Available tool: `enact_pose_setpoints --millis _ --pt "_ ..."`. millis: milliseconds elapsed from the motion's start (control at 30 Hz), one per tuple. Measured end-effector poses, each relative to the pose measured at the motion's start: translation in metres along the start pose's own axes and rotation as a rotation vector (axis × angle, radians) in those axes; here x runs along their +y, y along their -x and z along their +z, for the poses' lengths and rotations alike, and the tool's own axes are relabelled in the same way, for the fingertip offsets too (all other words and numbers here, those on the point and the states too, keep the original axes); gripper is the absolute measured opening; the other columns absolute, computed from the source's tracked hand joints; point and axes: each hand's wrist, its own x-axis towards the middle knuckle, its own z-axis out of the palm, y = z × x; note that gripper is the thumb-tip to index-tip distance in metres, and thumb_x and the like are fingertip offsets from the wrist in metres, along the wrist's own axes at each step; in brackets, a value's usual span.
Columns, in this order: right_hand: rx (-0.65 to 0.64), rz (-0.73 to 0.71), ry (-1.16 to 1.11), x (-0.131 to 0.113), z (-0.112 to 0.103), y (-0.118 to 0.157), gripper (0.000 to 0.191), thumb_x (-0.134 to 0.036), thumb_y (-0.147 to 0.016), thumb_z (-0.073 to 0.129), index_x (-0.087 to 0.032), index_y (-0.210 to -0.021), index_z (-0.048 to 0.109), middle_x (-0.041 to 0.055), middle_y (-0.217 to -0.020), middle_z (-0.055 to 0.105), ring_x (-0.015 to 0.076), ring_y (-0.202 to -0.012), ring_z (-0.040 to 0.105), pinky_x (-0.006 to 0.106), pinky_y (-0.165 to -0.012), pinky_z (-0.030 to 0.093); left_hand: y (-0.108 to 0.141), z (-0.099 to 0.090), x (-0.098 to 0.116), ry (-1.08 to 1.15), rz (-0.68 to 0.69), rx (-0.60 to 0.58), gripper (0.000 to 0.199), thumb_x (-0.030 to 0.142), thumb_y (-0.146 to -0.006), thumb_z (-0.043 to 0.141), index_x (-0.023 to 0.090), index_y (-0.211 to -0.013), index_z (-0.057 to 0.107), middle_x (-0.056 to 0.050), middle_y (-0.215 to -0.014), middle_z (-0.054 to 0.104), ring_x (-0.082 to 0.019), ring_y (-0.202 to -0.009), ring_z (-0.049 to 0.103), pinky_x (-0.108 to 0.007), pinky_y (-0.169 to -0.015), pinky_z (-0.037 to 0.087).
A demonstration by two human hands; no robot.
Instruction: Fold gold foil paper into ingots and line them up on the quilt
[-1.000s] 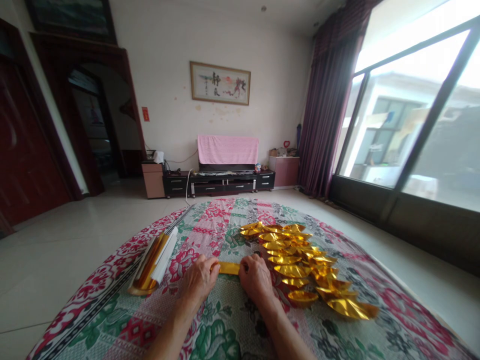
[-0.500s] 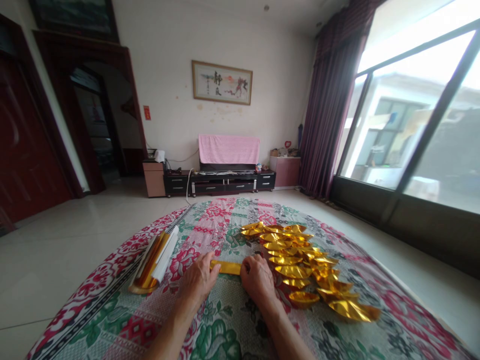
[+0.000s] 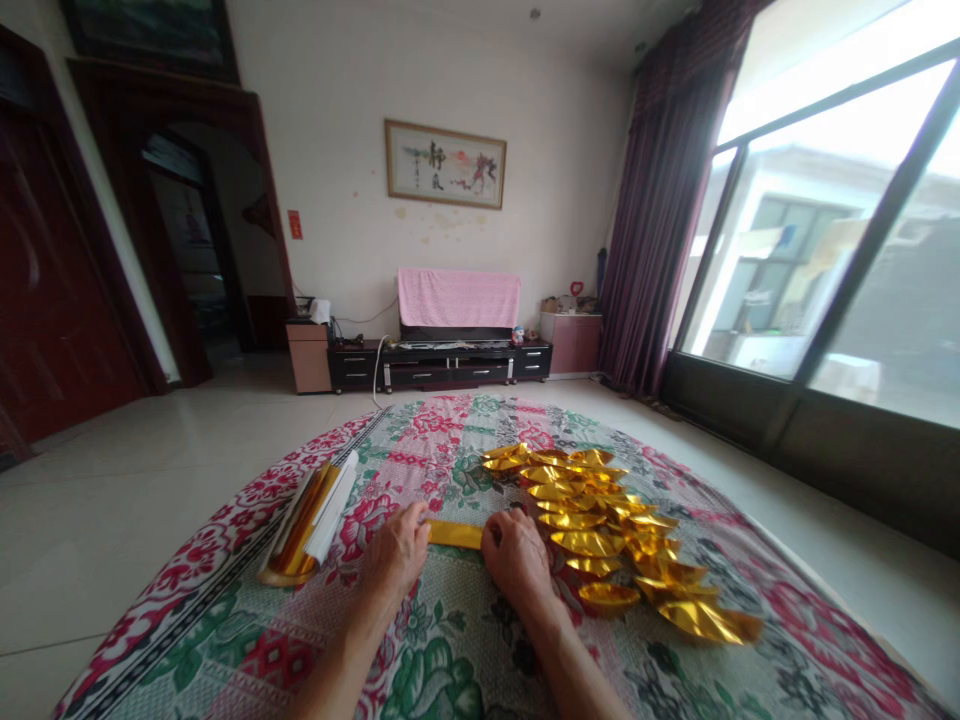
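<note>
A folded strip of gold foil paper (image 3: 455, 535) lies level between my hands, just above or on the patterned cloth. At its left end, my left hand (image 3: 405, 543) is closed with thumb and fingers on the strip. My right hand (image 3: 514, 548) has its fingers curled round the other end, hiding that tip. Right beside my right hand, several folded gold paper ingots (image 3: 587, 543) stand in rough rows. Over to the left lies a stack of gold and white paper sheets (image 3: 309, 525), partly curled.
A flowered cloth (image 3: 442, 680) covers the round table. Beyond it, a low black TV cabinet (image 3: 450, 372) stands against the wall, with a pink cloth (image 3: 459, 298) draped above it. A purple curtain (image 3: 652, 220) hangs beside the large window on the right.
My left thumb has drawn back from the strip's face, and the left hand has shifted slightly. My right hand, the ingots and the paper stack look the same.
</note>
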Motion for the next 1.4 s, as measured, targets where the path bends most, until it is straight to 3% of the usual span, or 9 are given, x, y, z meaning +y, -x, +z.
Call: enact_pose_setpoints --millis 267,667,833,967,1067,1400 --pt "0.006 0.023 -0.05 0.0026 0.0008 -0.0003 0.013 -0.023 -0.078 0.049 -0.021 -0.081 0.062 0.0038 -0.084 0.058 0.016 -0.081 0.052 0.023 -0.071 0.033 0.0065 -0.0084 0.0063 0.008 0.023 -0.01 0.018 0.025 -0.084 0.045 0.024 -0.086 0.064 -0.001 -0.083 0.059 -0.012 -0.075 0.057 -0.021 -0.067 0.037" --pt "-0.004 0.016 -0.077 0.004 0.0004 0.0005 0.015 -0.023 -0.079 0.048 -0.021 -0.085 0.061 0.0038 -0.086 0.058 0.0156 -0.08 0.053 0.023 -0.071 0.035 0.0065 -0.0087 0.0063 -0.032 0.029 -0.007 0.023 0.028 -0.085 0.043 0.025 -0.088 0.065 -0.002 -0.082 0.057 -0.013 -0.073 0.055 -0.021 -0.065 0.035" --pt "0.052 0.014 -0.082 0.0045 0.0004 0.0021 0.015 -0.023 -0.077 0.051 -0.019 -0.09 0.058 0.0046 -0.089 0.056 0.016 -0.083 0.053 0.023 -0.072 0.037 0.0063 -0.0091 0.0072 -0.022 0.031 -0.011 0.022 0.027 -0.085 0.043 0.024 -0.088 0.064 -0.002 -0.083 0.057 -0.012 -0.074 0.056 -0.021 -0.066 0.036" --pt "0.064 0.001 -0.073 0.0046 0.0007 0.0035 0.009 -0.026 -0.078 0.051 -0.021 -0.079 0.058 0.0036 -0.087 0.054 0.015 -0.082 0.053 0.022 -0.069 0.038 0.0058 -0.0085 0.0068 -0.026 0.031 -0.024 0.022 0.026 -0.085 0.042 0.024 -0.087 0.064 -0.002 -0.083 0.057 -0.012 -0.074 0.055 -0.021 -0.066 0.036" --pt "0.038 -0.01 -0.071 0.0042 -0.0002 0.0039 0.014 -0.027 -0.08 0.049 -0.021 -0.071 0.059 0.0033 -0.086 0.053 0.0142 -0.081 0.052 0.021 -0.069 0.037 0.0058 -0.0078 0.0066 -0.031 0.025 -0.021 0.021 0.027 -0.086 0.042 0.024 -0.087 0.063 -0.002 -0.084 0.057 -0.012 -0.074 0.056 -0.021 -0.066 0.036" --pt "0.057 -0.015 -0.013 -0.0015 -0.0011 0.0061 0.02 -0.031 -0.081 0.048 -0.02 -0.071 0.06 0.0061 -0.084 0.052 0.0174 -0.081 0.05 0.025 -0.072 0.036 0.0059 -0.0003 0.0083 -0.1 0.017 -0.044 0.026 0.028 -0.089 0.036 0.025 -0.093 0.062 -0.003 -0.09 0.059 -0.013 -0.075 0.057 -0.022 -0.064 0.036"
